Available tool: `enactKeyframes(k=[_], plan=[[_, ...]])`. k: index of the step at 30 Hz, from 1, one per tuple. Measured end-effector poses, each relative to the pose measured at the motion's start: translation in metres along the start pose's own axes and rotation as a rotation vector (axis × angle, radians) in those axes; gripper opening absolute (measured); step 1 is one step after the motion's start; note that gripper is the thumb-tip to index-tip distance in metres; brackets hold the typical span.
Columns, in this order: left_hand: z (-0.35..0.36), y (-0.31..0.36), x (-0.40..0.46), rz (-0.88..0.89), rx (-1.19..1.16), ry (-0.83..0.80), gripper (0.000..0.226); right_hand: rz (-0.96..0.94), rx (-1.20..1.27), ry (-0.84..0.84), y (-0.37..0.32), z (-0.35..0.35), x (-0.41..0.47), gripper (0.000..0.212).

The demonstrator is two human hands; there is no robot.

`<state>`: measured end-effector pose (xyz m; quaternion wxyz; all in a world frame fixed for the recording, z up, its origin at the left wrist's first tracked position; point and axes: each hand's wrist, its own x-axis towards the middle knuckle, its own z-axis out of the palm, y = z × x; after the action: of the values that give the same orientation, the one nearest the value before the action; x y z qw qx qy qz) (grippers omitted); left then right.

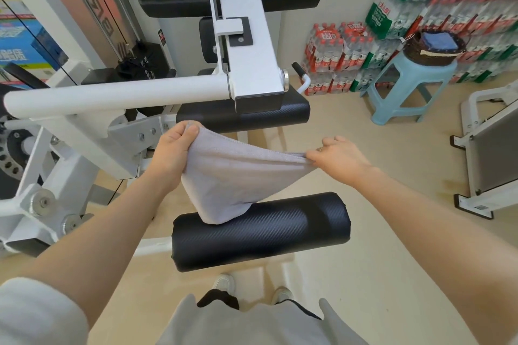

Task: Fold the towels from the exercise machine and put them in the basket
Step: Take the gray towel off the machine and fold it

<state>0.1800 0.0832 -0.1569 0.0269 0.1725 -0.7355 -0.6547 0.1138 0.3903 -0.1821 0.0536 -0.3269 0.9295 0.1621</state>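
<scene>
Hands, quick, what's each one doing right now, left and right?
Left hand: closed, gripping one end of the grey towel.
Right hand: closed, pinching the towel's other end.

Towel [224, 176]: soft matt grey cloth, fine weave showing. Roller pad [280, 228]: black textured vinyl, slight sheen. Frame [112, 96]: glossy white painted metal. Stool [403, 87]: smooth blue plastic. Basket [433, 56]: dark woven wicker.

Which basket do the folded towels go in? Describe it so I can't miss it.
Look right of the exercise machine, at the stacked water bottle packs. A light blue plastic stool stands before them; the dark woven basket sits on top, already holding a blue towel.
</scene>
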Motion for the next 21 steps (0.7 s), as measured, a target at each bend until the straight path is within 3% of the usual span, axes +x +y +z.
enactKeyframes(k=[2, 5, 9, 14, 16, 18, 21], plan=[[-0.001, -0.007, 0.001, -0.02, 0.071, 0.026, 0.025, 0.042, -0.058, -0.023, 0.001, 0.005, 0.0, 0.027], [0.002, -0.016, 0.005, -0.026, 0.141, 0.052, 0.024, 0.254, -0.011, -0.019, -0.005, 0.005, 0.006, 0.026], [0.002, -0.019, 0.012, -0.003, 0.187, 0.126, 0.02, 0.538, 0.252, 0.167, -0.009, -0.005, 0.015, 0.027], [-0.013, -0.02, 0.024, 0.008, 0.202, 0.092, 0.02, 0.56, 0.331, 0.099, -0.005, -0.009, 0.02, 0.028], [-0.016, -0.02, 0.03, -0.021, 0.221, 0.076, 0.022, 0.663, 0.584, 0.157, -0.007, -0.007, 0.023, 0.023], [-0.015, -0.02, 0.036, -0.046, 0.211, 0.083, 0.021, 0.799, 1.01, 0.281, -0.01, -0.007, 0.024, 0.005], [-0.017, -0.02, 0.047, -0.081, 0.169, 0.078, 0.017, 0.803, 1.423, 0.417, -0.013, -0.006, 0.022, 0.022]])
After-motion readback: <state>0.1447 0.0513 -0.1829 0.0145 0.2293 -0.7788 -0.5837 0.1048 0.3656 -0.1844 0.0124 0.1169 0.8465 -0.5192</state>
